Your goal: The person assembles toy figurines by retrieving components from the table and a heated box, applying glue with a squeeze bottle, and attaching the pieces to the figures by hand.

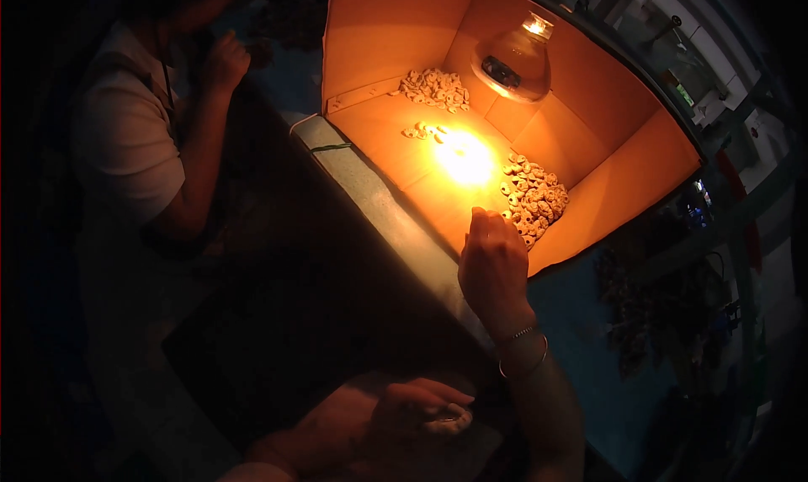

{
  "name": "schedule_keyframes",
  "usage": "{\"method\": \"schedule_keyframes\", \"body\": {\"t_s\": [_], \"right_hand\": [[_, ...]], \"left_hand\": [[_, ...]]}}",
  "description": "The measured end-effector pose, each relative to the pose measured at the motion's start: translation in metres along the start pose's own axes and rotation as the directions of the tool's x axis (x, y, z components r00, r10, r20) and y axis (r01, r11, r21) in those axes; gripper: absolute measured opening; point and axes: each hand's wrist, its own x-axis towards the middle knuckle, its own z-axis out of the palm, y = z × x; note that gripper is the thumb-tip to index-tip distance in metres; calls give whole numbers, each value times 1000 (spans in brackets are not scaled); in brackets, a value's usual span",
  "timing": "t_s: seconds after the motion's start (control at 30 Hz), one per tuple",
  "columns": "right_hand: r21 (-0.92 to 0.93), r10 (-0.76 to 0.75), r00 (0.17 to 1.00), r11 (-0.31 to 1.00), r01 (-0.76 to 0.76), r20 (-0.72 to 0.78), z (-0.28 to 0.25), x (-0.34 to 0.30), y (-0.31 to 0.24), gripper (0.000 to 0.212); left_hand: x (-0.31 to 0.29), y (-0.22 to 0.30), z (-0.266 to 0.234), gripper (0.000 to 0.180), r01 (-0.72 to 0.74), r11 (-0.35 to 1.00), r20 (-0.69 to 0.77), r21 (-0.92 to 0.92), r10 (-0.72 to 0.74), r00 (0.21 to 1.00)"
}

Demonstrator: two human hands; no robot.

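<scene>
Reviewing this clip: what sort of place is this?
Probably a dim workshop with a hand-work station: a glowing clear glass bulb lights an open brown cardboard box, inside lie heaps of small tan pieces, and a co-worker in a pale short-sleeved top is nearby.

Right hand (495, 267) ungloved, right forearm (551, 419) bare. Two ornaments at right wrist: thin beaded bracelet (522, 333), tiny light beads in single row; nearer elbow, slim round bangle (546, 349), smooth, metallic sheen, loose fit. Left hand (412, 398) ungloved, no ornament discernible in shadow. Left forearm (316, 431) dim; whether sleeve edge shows low down, cannot tell.
</scene>
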Motion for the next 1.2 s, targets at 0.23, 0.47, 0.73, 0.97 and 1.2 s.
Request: {"method": "schedule_keyframes", "body": {"t_s": [0.23, 0.47, 0.73, 0.97, 1.2], "right_hand": [[-422, 466, 865, 833, -359, 184, 80, 32, 36, 33], [-184, 181, 983, 966, -181, -15, 68, 16, 40, 7], [536, -24, 996, 842, 64, -83, 2, -21, -7, 9], [898, -2, 948, 320, -302, 319, -21, -131, 32, 13], [847, 523, 691, -465, -258, 498, -44, -195, 76, 23]], "left_hand": [[-4, 1, -1, 27, 44, 997, -11, -59, -45, 999], [-2, -2, -3, 32, 74, 997, -57, 8, -73, 996], [-11, -5, 8, 32, 145, 988, -311, 47, -123, 942], [11, -10, 7, 24, 367, 930, -191, -31, -366, 911], [26, -55, 37, 32, 464, 877, 30, -121, -464, 885]]}}
